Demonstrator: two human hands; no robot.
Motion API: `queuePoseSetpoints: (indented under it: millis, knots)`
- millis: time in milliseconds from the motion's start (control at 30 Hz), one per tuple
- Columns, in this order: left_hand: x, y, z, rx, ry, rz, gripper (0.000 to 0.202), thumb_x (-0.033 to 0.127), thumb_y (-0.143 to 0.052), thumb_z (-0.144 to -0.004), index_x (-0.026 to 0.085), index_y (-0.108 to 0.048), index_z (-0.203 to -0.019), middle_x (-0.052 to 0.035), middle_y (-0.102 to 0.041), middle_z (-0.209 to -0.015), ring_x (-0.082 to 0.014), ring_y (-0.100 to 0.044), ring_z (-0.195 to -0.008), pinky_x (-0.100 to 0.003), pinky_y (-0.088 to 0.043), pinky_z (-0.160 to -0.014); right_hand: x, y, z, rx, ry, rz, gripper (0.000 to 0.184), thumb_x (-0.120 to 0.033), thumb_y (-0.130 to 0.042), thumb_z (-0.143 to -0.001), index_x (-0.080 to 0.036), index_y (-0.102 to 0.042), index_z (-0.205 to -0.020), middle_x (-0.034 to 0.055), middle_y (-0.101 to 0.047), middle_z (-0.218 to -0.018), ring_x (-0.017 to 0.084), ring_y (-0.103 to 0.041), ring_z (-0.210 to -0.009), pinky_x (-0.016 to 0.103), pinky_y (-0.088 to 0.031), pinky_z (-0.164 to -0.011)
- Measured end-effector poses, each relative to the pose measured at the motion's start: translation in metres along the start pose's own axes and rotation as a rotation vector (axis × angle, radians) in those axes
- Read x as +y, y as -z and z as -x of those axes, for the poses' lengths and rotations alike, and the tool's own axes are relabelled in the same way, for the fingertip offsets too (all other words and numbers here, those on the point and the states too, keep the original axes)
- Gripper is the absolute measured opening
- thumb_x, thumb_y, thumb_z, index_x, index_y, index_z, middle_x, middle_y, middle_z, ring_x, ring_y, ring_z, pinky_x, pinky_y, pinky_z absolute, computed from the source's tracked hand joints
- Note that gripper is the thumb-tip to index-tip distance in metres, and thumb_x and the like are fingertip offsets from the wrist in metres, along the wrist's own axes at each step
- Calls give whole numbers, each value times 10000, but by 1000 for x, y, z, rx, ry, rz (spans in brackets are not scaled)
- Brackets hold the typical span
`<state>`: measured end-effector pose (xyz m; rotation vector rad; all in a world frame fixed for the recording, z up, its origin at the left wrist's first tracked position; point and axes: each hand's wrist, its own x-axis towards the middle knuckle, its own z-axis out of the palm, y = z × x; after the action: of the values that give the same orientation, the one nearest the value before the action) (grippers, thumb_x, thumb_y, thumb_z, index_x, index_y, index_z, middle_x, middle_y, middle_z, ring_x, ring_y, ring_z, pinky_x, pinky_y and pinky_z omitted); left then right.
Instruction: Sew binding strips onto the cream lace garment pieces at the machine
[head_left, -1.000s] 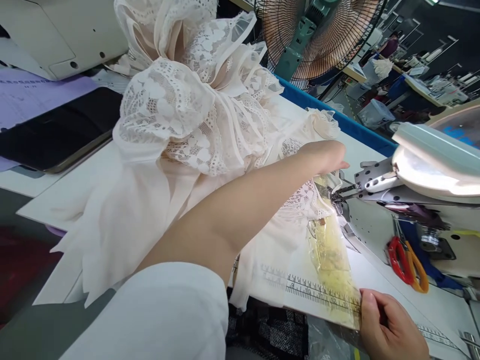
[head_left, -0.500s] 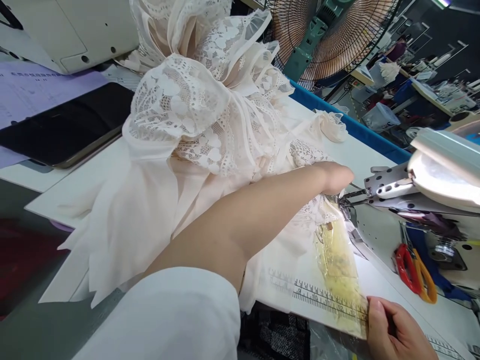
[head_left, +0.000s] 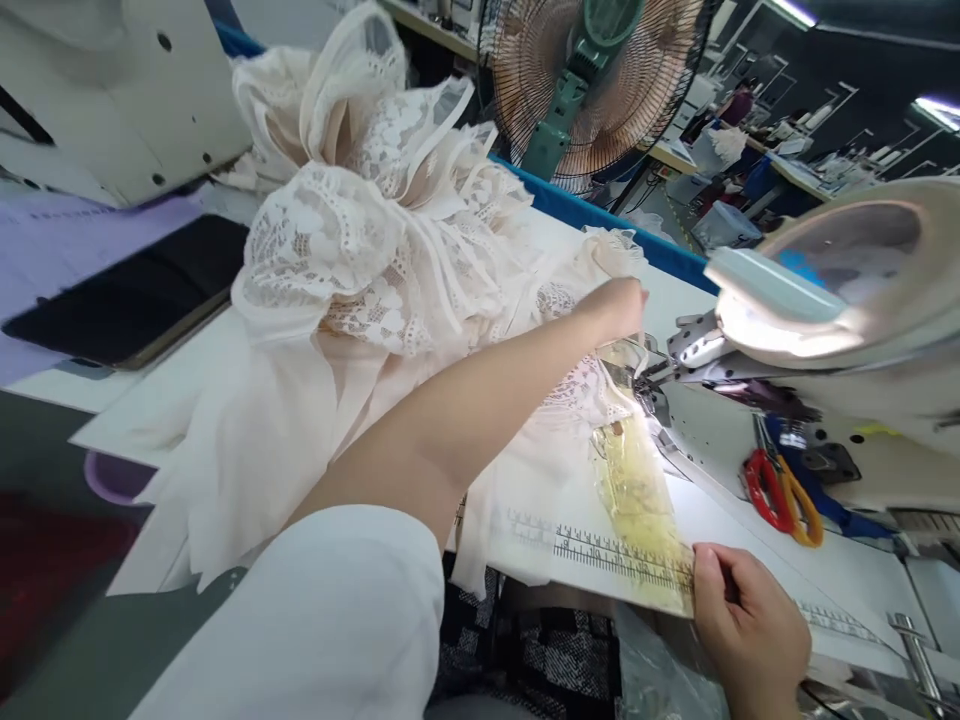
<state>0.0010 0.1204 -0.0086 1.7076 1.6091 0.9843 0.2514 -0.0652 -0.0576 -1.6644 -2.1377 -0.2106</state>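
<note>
My left hand (head_left: 619, 308) reaches across to the cream lace garment piece (head_left: 574, 385), just beside the sewing machine's presser foot (head_left: 651, 380). Its fingers are bent away from view, so their grip is hidden. My right hand (head_left: 754, 620) is closed at the front table edge, thumb against curled fingers, at the end of the printed ruler scale (head_left: 622, 555). What it pinches, if anything, I cannot make out. Yellowish clear tape (head_left: 634, 490) covers the tabletop between the presser foot and that hand. A large heap of cream lace pieces (head_left: 322, 240) lies left of my left forearm.
Red-and-orange scissors (head_left: 784, 490) lie right of the presser foot, by the machine body. A black phone (head_left: 127, 290) rests on purple paper (head_left: 45, 235) at the left. Behind the table's blue edge (head_left: 675, 255) stands a large fan (head_left: 600, 90). A person works far off.
The whole view has shifted, with things now farther left. My left hand has drawn slightly back from the presser foot. My right hand keeps its place by the ruler's end.
</note>
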Motion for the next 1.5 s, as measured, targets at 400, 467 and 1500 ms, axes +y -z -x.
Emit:
queuePoseSetpoints:
  millis: [400,467,1500]
  knots:
    - [58,78,68,-234,-201,-857,212,179,-396,-861,167,-605,-897,-60,-640,-897,-200,-571,-850,-290,-386,-704,19,1,-6,-76,111,-157,325,-383,-373,-861,-218,-584,-678,14,-613,-629,167,-562,-569,262,-353,-456]
    - [60,74,102,-367,-175,-1007,188,168,-451,-827,181,-597,-944,-49,-632,-951,-192,-573,-843,-265,-388,-663,9,8,-9,-107,136,-265,290,-372,-389,-873,-218,-592,-734,9,-608,-651,155,-557,-561,252,-368,-444]
    - [23,-5,111,-454,-614,-1106,505,421,-319,-916,121,-458,-1297,-78,-443,-1386,-228,-543,-963,-346,-462,-716,-18,-22,-30,24,705,-190,353,-367,-473,-856,-201,-593,-1145,118,-568,-1267,281,-498,-1171,494,-385,-946]
